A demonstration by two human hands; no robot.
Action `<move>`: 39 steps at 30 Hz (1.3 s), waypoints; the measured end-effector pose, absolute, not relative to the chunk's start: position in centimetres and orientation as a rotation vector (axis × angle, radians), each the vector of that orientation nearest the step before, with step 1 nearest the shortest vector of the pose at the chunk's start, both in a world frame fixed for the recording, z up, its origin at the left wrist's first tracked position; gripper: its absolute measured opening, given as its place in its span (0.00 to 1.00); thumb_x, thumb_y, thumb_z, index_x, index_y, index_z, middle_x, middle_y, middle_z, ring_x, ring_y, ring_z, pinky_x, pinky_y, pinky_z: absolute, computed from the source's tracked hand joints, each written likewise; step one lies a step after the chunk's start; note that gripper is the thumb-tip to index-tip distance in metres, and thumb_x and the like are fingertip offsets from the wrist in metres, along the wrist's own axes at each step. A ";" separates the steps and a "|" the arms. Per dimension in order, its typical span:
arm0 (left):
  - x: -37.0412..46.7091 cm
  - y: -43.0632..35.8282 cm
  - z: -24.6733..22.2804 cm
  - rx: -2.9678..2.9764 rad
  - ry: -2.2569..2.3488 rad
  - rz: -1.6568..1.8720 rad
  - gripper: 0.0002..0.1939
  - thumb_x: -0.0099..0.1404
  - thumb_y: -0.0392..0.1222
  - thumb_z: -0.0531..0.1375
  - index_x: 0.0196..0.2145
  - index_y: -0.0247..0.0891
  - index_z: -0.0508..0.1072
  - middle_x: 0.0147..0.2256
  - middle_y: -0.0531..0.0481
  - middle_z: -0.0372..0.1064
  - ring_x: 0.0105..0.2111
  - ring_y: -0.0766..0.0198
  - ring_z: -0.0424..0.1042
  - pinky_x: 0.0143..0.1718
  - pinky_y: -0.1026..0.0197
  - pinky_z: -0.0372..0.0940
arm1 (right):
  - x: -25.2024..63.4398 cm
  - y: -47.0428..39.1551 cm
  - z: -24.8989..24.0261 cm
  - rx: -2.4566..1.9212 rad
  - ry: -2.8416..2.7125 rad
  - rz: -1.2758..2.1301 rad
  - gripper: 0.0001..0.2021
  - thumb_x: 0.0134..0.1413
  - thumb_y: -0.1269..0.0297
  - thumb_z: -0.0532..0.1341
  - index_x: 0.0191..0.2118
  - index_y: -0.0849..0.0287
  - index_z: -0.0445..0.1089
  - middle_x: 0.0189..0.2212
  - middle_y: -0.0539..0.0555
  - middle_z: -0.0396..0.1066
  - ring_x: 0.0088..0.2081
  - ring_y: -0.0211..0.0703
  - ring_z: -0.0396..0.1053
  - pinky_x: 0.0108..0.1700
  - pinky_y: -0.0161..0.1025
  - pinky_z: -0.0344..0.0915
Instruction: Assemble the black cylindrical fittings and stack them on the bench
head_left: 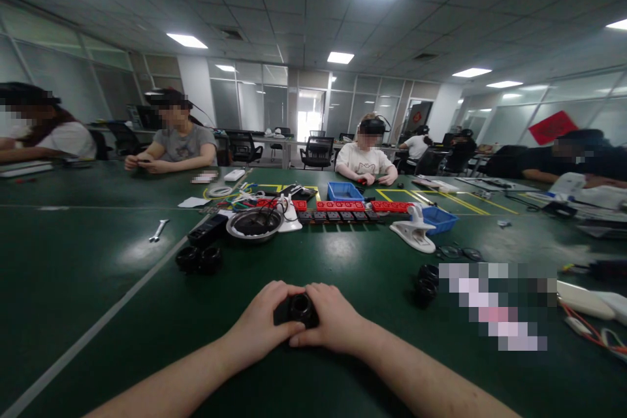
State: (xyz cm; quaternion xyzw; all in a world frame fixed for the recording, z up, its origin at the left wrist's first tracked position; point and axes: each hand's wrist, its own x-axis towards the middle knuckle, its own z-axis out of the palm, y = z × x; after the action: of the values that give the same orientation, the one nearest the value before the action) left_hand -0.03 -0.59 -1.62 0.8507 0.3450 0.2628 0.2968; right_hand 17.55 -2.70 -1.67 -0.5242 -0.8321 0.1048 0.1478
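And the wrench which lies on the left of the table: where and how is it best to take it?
Best, I think, by the slim middle of the wrench, pinched from above across its length. It lies flat on the green table, and its two ends look wider than the shaft. The left hand is nearer, but it holds the black part.

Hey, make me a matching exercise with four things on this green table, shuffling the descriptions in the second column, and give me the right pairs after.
Things:
1. Wrench
2. Nearest black part
3. Red strips
4. Metal bowl

Descriptions:
A. Just beyond a row of dark blocks
B. Silvery rim around dark contents
C. Left of the pale line
D. Between the left hand and right hand

Right pairs: 1-C, 2-D, 3-A, 4-B.
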 end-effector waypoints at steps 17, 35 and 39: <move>0.2 -0.6 -1.6 2.174 1.053 0.737 0.17 0.48 0.36 0.63 0.38 0.39 0.67 0.37 0.50 0.64 0.41 0.54 0.64 0.42 0.54 0.60 | 16.9 -2.9 -2.1 -1.703 -2.282 0.260 0.19 0.38 0.47 0.62 0.27 0.61 0.66 0.24 0.52 0.66 0.27 0.42 0.63 0.28 0.36 0.55; -0.4 0.3 -1.8 2.190 0.847 0.624 0.21 0.51 0.35 0.61 0.45 0.43 0.66 0.41 0.51 0.64 0.43 0.57 0.63 0.44 0.57 0.59 | 19.5 -0.8 -2.2 -1.250 -2.285 0.908 0.12 0.38 0.66 0.67 0.31 0.61 0.68 0.25 0.45 0.64 0.28 0.35 0.61 0.29 0.30 0.56; 0.0 -0.3 -1.8 2.174 0.960 0.706 0.18 0.49 0.36 0.63 0.39 0.41 0.67 0.38 0.51 0.64 0.41 0.56 0.64 0.42 0.57 0.60 | 18.2 -1.7 -2.5 -1.501 -2.226 0.700 0.17 0.34 0.55 0.67 0.29 0.60 0.65 0.25 0.47 0.64 0.25 0.36 0.60 0.24 0.31 0.53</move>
State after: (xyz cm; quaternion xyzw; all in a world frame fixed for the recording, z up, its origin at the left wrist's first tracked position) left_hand 0.05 -0.25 -1.78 0.8294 0.3660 0.2691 0.3252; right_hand 18.24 -1.72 -2.46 -0.5318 -0.7888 0.2482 0.1826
